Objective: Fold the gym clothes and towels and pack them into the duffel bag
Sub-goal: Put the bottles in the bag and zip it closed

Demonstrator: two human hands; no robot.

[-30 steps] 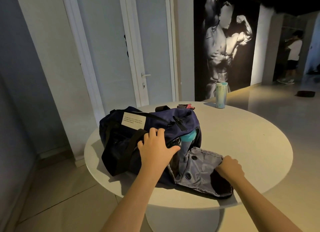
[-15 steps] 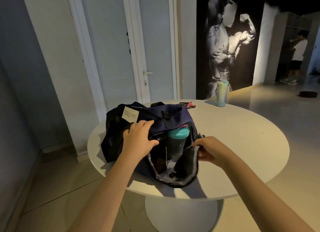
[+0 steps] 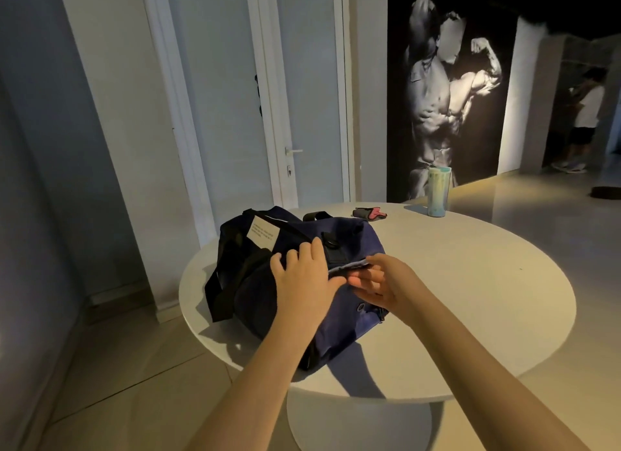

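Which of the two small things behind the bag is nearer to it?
The pink and grey glove, lying flat close behind the bag; the cup stands upright farther to the right.

Round white table [image 3: 470, 282], white doors [image 3: 302, 91], bodybuilder mural [image 3: 447, 91], glossy floor [image 3: 537, 208]

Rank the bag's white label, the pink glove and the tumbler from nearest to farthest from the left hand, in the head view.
1. White label, on the duffel bag top, just beyond the left hand.
2. Pink glove, on the table behind the bag.
3. Tumbler, at the table's far right edge.
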